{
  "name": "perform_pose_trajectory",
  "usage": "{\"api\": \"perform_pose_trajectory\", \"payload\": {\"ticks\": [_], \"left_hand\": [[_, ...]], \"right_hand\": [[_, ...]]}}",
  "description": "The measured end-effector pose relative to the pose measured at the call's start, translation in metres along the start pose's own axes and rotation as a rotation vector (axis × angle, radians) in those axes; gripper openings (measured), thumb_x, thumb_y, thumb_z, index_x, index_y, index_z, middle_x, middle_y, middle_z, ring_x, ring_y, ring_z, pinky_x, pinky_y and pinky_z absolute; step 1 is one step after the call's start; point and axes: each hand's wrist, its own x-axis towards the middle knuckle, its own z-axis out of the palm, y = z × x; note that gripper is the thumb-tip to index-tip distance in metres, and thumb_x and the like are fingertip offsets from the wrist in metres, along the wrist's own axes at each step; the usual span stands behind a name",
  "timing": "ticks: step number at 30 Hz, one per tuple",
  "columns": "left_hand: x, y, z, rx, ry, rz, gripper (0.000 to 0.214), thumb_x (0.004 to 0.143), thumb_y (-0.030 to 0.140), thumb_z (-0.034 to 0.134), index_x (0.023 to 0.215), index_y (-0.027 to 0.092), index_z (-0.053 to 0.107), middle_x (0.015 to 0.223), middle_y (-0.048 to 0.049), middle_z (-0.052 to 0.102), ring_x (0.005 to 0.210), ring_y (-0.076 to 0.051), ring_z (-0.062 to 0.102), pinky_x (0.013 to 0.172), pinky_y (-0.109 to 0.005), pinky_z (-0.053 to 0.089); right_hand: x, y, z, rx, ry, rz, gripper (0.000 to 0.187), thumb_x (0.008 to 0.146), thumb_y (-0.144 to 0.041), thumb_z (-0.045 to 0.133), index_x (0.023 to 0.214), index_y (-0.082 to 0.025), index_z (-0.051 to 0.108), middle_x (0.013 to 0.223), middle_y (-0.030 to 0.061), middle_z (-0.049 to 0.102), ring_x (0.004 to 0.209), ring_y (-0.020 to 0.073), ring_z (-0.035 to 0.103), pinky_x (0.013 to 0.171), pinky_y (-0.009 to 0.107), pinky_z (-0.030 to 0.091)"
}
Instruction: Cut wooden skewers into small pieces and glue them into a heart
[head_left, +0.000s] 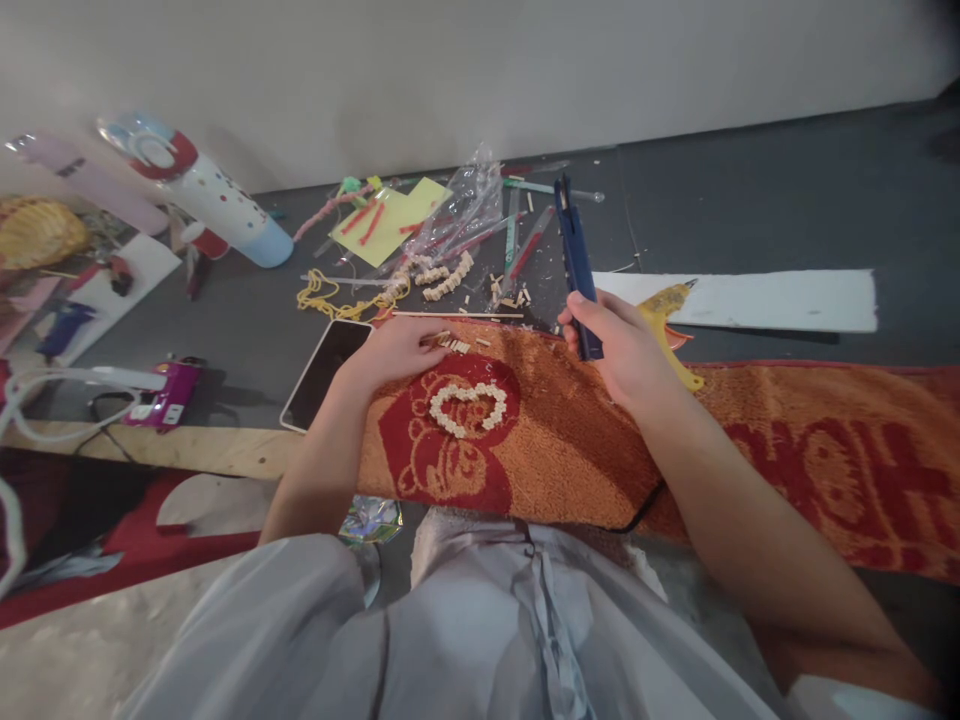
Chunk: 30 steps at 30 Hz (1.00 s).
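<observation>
My left hand (401, 350) rests at the upper edge of the orange and red towel (570, 440), its fingers drawn together over a small row of short pale stick pieces (457, 346). Whether a piece is between the fingertips is hard to see. Below it on the towel lies a heart-shaped ring of pale little pieces (469, 408). My right hand (619, 340) is wrapped round a long dark blue tool (576, 265), held upright with metal showing at its top end; its exact kind is unclear. A thin wooden stick (457, 315) lies along the towel's far edge.
Left of the towel are a phone (326, 375), a purple adapter (165, 395) with white cable and a dotted bottle (217, 200). Behind lie yellow paper (394, 220), clear plastic wrap (465, 210) and yellow string (322, 292). A yellow tool (667, 315) lies by a white strip (787, 298).
</observation>
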Motion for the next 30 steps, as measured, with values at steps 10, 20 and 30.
{"api": "perform_pose_trajectory", "payload": {"ticks": [10, 20, 30], "left_hand": [[-0.0001, -0.0001, -0.0003, 0.002, 0.017, 0.012, 0.03, 0.081, 0.029, 0.049, 0.1, 0.017, 0.069, 0.073, -0.0003, 0.062, 0.065, -0.012, 0.051, 0.064, -0.025, 0.038], [-0.0002, -0.0001, 0.0008, -0.001, 0.004, 0.013, 0.033, 0.079, 0.027, 0.051, 0.107, 0.02, 0.068, 0.075, 0.0004, 0.064, 0.065, -0.012, 0.053, 0.065, -0.024, 0.04], [0.0009, 0.0014, 0.0028, -0.018, -0.013, 0.019, 0.034, 0.081, 0.027, 0.049, 0.107, 0.02, 0.069, 0.093, -0.0023, 0.071, 0.078, -0.014, 0.06, 0.075, -0.026, 0.044]], "right_hand": [[-0.0002, 0.0007, -0.0001, 0.016, 0.01, -0.004, 0.041, 0.072, -0.059, 0.07, 0.064, -0.024, 0.05, 0.066, -0.0014, 0.049, 0.059, 0.0141, 0.044, 0.055, 0.032, 0.038], [-0.0004, 0.0008, 0.0011, 0.054, 0.004, -0.001, 0.04, 0.073, -0.056, 0.071, 0.064, -0.023, 0.05, 0.065, -0.0021, 0.046, 0.059, 0.0125, 0.041, 0.053, 0.029, 0.033], [-0.0013, -0.0005, 0.0011, 0.052, 0.004, -0.004, 0.038, 0.074, -0.054, 0.07, 0.064, -0.023, 0.051, 0.065, -0.0018, 0.047, 0.059, 0.0124, 0.042, 0.053, 0.029, 0.034]]}}
